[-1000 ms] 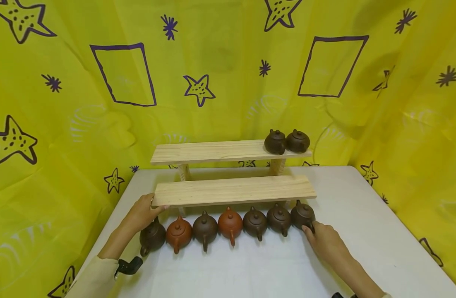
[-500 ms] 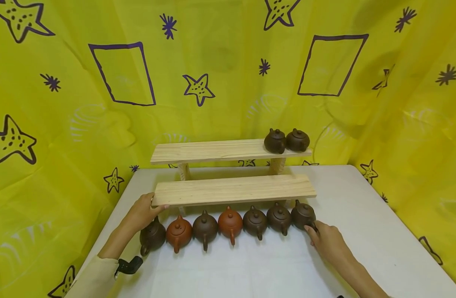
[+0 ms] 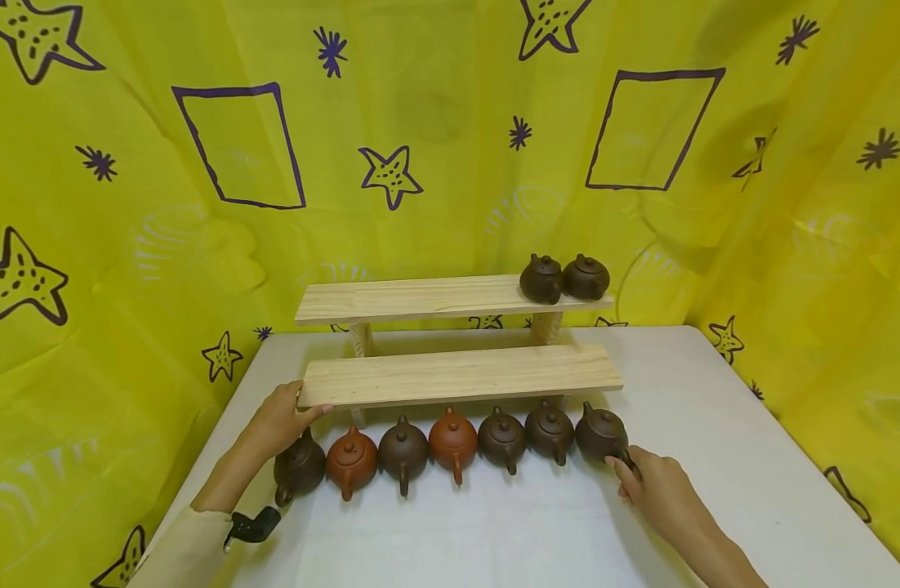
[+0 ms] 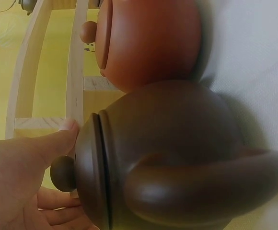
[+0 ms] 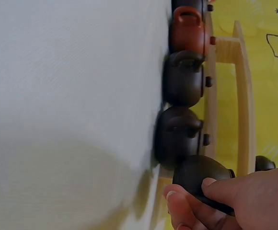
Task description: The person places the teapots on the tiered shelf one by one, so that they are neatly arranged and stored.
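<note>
My right hand pinches the handle of a dark brown teapot at the right end of a row. In the right wrist view this teapot stands off the white cloth, its shadow apart from it. My left hand grips the left end of the lower board of a wooden two-tier shelf, thumb on the front edge. Below that hand sits another dark teapot, partly hidden by it in the head view. An orange-red teapot is beside that one.
Along the shelf's front stand more teapots, among them a second orange-red teapot and a dark teapot. Two dark teapots sit at the right of the upper board. Yellow patterned cloth hangs around the white table.
My right hand has moved right and nearer with the dark teapot, whose body has shifted slightly right and toward me. The left hand stays on the board.
</note>
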The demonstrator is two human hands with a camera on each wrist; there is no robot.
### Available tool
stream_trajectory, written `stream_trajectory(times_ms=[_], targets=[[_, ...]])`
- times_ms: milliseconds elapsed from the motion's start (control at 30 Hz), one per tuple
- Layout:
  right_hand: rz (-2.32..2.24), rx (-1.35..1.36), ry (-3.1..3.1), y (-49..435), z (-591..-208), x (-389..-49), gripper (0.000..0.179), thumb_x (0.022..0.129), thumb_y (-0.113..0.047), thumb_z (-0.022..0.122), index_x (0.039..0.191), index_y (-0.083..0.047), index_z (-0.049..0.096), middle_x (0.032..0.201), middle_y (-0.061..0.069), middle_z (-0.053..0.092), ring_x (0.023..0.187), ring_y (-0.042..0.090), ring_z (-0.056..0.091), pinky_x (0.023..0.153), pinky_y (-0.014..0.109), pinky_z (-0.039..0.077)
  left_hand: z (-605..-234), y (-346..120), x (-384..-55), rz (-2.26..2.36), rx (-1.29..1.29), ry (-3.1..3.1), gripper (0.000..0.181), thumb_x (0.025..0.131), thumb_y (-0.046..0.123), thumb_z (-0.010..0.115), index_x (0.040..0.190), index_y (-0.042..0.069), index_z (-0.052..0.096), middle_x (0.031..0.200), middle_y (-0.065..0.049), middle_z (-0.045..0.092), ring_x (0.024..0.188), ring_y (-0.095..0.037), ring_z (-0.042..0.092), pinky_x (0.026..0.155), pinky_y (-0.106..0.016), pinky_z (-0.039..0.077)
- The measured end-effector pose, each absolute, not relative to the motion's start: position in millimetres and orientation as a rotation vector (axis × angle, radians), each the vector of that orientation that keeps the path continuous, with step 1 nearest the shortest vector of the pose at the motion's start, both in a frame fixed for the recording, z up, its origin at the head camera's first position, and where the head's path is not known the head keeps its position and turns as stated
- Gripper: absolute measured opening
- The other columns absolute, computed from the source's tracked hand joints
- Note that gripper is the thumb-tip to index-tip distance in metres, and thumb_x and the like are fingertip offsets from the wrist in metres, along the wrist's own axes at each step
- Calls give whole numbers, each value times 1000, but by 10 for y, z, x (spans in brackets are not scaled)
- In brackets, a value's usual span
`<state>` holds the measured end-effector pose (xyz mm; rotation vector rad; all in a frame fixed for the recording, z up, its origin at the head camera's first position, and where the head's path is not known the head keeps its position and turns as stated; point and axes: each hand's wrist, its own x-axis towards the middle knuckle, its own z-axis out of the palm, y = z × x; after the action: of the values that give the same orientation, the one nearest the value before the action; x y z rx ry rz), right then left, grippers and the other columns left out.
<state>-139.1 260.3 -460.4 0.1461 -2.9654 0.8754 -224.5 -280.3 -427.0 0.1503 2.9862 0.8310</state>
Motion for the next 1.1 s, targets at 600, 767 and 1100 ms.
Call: stream_trajectory(times_ms=[600,767,1100], targets=[[901,318,-2829,2220,-3977,-1550,32,109,-25,62,79,-13,58,64,-12,63,58,6,59,54,26,46,-4251,-2785,-2254,826,161,3003,70,102,28,71,141,-24,44,135,-45,54,125,-55,56,103,-66,47],[892,372,-2792,2050,-3809,-1771,31,109,-23,61,81,-10,60,65,-6,65,57,9,56,52,27,44,-4247,-2778,-2260,834,169,2997,67,102,27,72,139,-23,47,131,-42,58,115,-47,61,99,-63,49],[865,426,-2731,1724,-3478,-2297,32,109,-22,59,83,-3,61,70,6,71,57,16,59,51,31,43,-4236,-2795,-2252,825,143,2998,71,102,29,72,141,-24,45,135,-45,54,123,-54,57,102,-65,47]])
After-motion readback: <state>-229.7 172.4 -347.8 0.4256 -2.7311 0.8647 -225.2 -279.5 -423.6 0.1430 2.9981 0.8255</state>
